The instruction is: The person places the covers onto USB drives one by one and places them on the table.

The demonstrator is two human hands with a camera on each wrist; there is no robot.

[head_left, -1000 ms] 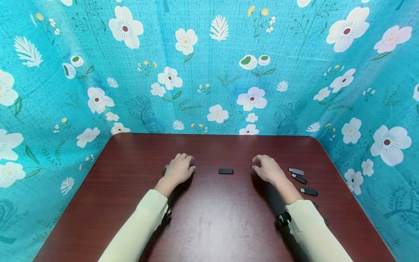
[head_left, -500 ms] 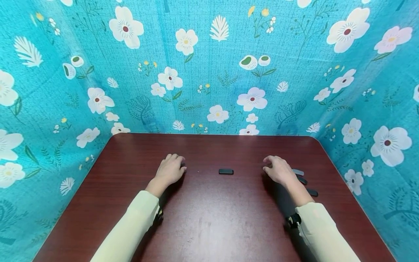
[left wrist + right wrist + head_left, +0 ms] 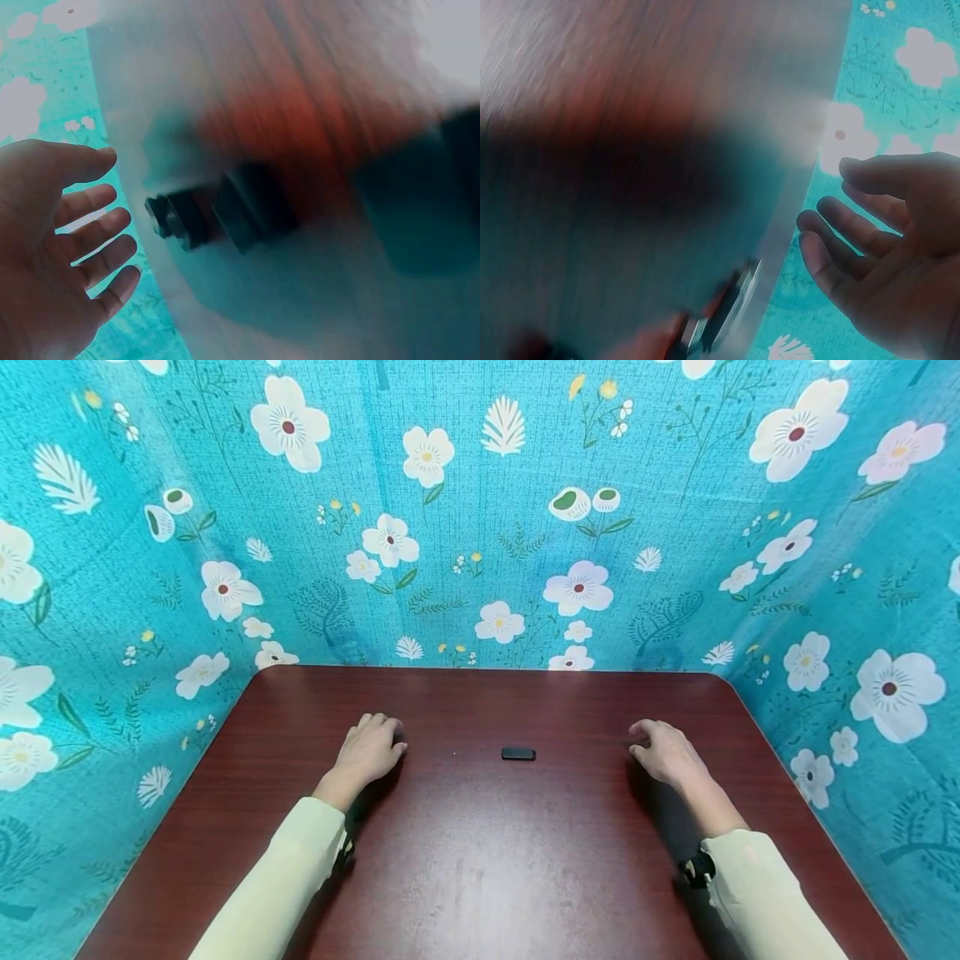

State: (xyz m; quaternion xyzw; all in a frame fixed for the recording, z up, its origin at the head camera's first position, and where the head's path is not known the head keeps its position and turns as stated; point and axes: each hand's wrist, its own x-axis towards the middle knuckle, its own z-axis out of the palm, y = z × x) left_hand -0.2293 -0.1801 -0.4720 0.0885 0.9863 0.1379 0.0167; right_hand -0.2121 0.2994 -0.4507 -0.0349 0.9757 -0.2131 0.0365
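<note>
A small black USB stick [image 3: 518, 753] lies crosswise on the table between the two hands, touched by neither; no metal plug shows on it. The left hand [image 3: 367, 750] is to its left, palm down, its fingers loosely bent and holding nothing. Blurred dark blocks [image 3: 255, 206], seemingly more sticks, show on the table beside that hand in the left wrist view. To the right, the right hand [image 3: 667, 753] also holds nothing, its fingers relaxed. In the right wrist view, blurred USB sticks [image 3: 727, 311] lie near it; in the head view the hand and arm hide them.
The dark red-brown table [image 3: 480, 827] has a glossy patch near the front. A turquoise flowered cloth [image 3: 450, 585] hangs behind it and along both sides. Each forearm wears a pale sleeve [image 3: 277, 868], with a dark wrist-worn device [image 3: 699, 868] at the cuff.
Both hands have moved apart, the left one leftward and the right one rightward. The sticks at the right have gone out of sight behind the right arm. The middle stick has stayed put.
</note>
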